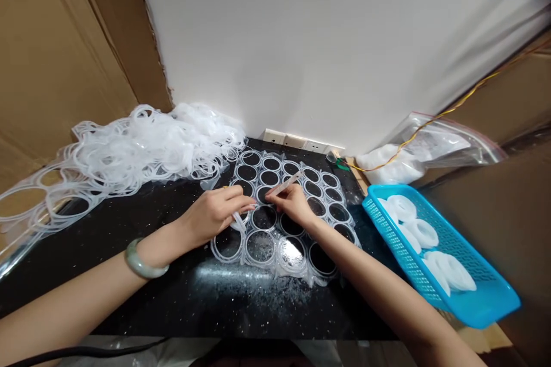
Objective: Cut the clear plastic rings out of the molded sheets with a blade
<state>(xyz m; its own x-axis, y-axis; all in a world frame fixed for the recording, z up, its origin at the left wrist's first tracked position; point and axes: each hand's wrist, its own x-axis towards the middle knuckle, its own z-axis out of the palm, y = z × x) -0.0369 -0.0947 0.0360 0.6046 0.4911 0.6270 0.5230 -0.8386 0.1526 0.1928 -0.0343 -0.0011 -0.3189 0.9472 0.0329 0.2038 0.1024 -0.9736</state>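
A sheet of clear plastic rings [260, 246] lies flat on the black tabletop, joined in rows, with dark table showing through the round openings. My right hand [295, 203] is over the middle of the sheet, its fingers closed on a thin, pale translucent strip [287, 183] that slants up to the right. At the sheet's left side, my left hand [219, 209] is closed, and a translucent plastic piece [238, 222] sticks out below its fingertips. Whether that piece is a loose ring or part of the sheet I cannot tell. A green bangle [144, 264] circles my left wrist.
A tangled heap of white plastic rings [150, 143] fills the back left. To the right stands a blue basket [482, 298] with several stacks of white rings [450, 272]. Behind it lie a clear zip bag [451, 140] and a yellow wire [424, 126]. Pale specks cover the black tabletop [181, 304].
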